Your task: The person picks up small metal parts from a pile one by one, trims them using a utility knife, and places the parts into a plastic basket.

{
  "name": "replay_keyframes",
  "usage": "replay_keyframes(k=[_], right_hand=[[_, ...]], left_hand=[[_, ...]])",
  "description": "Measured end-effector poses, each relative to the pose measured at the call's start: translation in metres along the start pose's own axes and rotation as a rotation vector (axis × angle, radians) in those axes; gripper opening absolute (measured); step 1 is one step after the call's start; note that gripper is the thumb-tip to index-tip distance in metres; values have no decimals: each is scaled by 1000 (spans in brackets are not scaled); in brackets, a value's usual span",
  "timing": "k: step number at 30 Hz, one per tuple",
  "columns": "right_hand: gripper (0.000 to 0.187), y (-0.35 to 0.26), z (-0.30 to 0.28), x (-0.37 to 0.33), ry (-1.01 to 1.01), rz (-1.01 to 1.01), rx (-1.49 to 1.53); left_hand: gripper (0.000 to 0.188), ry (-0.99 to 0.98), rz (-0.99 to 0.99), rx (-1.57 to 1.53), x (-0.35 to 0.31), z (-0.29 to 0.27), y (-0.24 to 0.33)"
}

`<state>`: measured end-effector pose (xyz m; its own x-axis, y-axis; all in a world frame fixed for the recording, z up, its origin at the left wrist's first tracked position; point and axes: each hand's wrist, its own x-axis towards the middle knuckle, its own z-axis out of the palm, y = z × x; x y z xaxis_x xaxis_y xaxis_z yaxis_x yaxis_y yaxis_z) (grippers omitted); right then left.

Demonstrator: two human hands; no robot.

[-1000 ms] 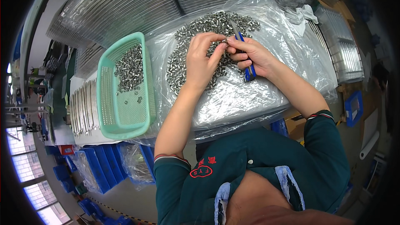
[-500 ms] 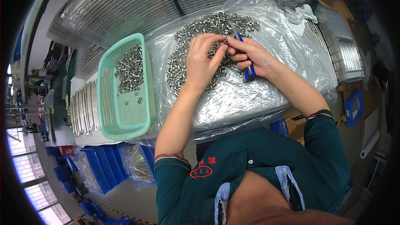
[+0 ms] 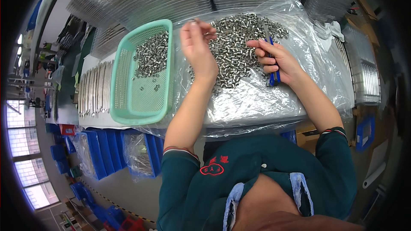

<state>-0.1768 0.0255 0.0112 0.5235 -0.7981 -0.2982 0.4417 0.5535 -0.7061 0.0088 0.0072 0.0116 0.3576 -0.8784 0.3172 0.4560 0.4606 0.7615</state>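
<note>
A pile of small, shiny metal sleeve-like fittings (image 3: 237, 66) lies on clear plastic sheeting. Over its right part, my right hand (image 3: 280, 62) is wrapped around a blue utility knife (image 3: 274, 77), with the blade pointing away from me. My left hand (image 3: 199, 53) is raised between the pile and a mint-green mesh basket (image 3: 141, 109). Its thumb and fingertips are pinched together, and whatever is in them is too small to make out. More of the same metal pieces (image 3: 152, 55) lie heaped in the far part of the basket.
Stacks of clear plastic trays (image 3: 150, 0) line the back of the table. Thin metal rods (image 3: 96, 87) lie left of the basket. A white cloth (image 3: 329, 30) and another tray stack (image 3: 361, 68) are at the right. Blue bins (image 3: 102, 154) sit below the front edge.
My hands have come apart. The left has moved left toward the basket, fingers pinched; the right keeps its hold on the knife over the pile. The whole view has shifted slightly.
</note>
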Motion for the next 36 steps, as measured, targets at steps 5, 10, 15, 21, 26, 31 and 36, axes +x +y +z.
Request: replay_keyframes(k=[5,10,15,21,26,31,36], right_hand=[[31,-1,1,-1,14,1,18],[36,-1,-5,3,67,-61,107],[35,-3,-14,6,175,-239,186],[35,-3,-7,4,271,-301,140],[33,-2,-8,3,232,-257,97],[26,-3,-1,-1,183,-155,7],[20,1,2,-1,86,-105,-120]], left_hand=[[29,28,-152,-75,8,-6,3],[26,-371,-109,575,-3,-5,-17],[25,-713,186,1290,-9,-6,-19],[18,-769,286,1392,-16,2,-30],[13,-772,312,1390,-11,-2,-30],[10,-557,315,1005,-10,7,-20],[17,-504,-73,486,-20,14,-16]])
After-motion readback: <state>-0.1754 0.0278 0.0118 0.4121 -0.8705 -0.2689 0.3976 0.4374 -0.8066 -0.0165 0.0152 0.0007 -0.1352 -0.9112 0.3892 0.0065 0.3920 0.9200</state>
